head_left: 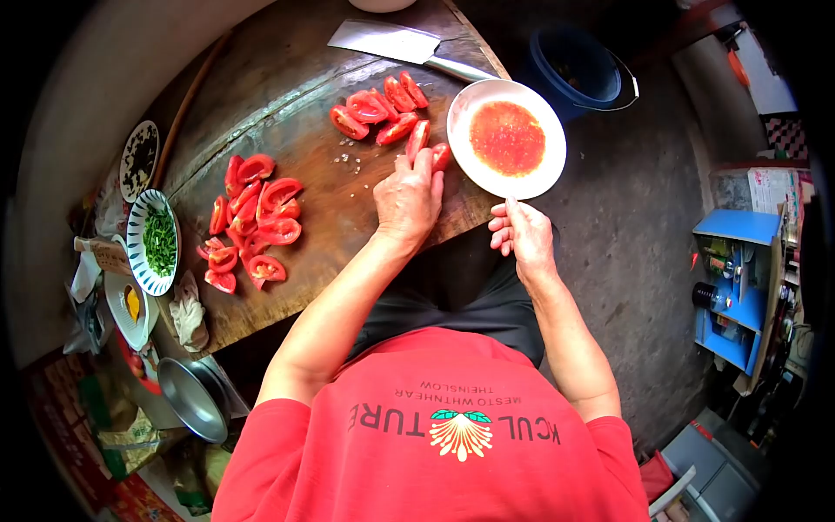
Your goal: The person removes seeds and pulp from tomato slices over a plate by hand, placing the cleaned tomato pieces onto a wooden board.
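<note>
My left hand (407,200) is at the right side of the wooden table, its fingers closed around a tomato wedge (441,157). Another wedge (418,139) stands up against the fingertips. With thumb and fingers at the rim, my right hand (527,233) grips a white plate (553,143). Red tomato juice and pulp (507,137) cover the plate's middle. Just beyond my left hand lies a small group of tomato wedges (367,106). A larger pile of wedges (254,217) rests further left on the table (326,204).
A cleaver (387,40) lies at the table's far edge, its handle reaching toward the plate. On the left are a bowl of chopped greens (159,239), a cloth (188,313) and a metal pan (193,400). A blue bucket (574,74) stands on the floor beyond the plate.
</note>
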Available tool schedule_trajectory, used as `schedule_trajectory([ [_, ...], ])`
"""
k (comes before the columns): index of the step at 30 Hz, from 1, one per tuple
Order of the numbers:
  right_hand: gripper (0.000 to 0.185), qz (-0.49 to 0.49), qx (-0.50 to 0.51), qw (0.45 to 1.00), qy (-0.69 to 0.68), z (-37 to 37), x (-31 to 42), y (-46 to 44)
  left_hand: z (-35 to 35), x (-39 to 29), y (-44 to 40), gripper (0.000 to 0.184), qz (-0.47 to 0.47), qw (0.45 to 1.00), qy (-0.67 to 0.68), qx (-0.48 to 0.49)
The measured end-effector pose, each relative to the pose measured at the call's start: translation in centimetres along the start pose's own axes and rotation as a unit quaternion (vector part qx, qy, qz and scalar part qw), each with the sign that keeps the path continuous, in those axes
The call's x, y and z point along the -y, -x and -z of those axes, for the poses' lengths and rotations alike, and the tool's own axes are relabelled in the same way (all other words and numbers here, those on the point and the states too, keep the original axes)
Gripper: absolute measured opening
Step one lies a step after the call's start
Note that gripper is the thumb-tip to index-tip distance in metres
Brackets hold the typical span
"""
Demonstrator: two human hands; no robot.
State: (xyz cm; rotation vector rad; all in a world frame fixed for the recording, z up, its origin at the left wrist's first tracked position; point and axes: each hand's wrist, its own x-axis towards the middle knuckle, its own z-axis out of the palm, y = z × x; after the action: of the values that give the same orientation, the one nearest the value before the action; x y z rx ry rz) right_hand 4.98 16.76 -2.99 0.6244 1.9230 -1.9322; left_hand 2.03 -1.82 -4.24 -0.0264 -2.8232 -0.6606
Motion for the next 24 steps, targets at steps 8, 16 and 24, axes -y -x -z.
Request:
schedule_trajectory([
  [8, 0.036, 0.094, -0.101, 0.990, -0.037, 1.4, 0.7, -0.4, -0.2, 2.6, -0.8, 0.020, 0.069, 0.992, 0.100, -0.013],
  [16, 0.023, 0.102, 0.025, 0.994, -0.003, -0.3, 3.5, -1.4, -0.1, 4.6, -2.4, 0.018, 0.204, 0.937, 0.275, 0.062],
  [24, 0.023, 0.156, 0.113, 0.981, 0.001, -3.8, 6.4, -1.5, 5.1, -1.0, -3.5, 0.014, 0.210, 0.799, 0.552, 0.112],
])
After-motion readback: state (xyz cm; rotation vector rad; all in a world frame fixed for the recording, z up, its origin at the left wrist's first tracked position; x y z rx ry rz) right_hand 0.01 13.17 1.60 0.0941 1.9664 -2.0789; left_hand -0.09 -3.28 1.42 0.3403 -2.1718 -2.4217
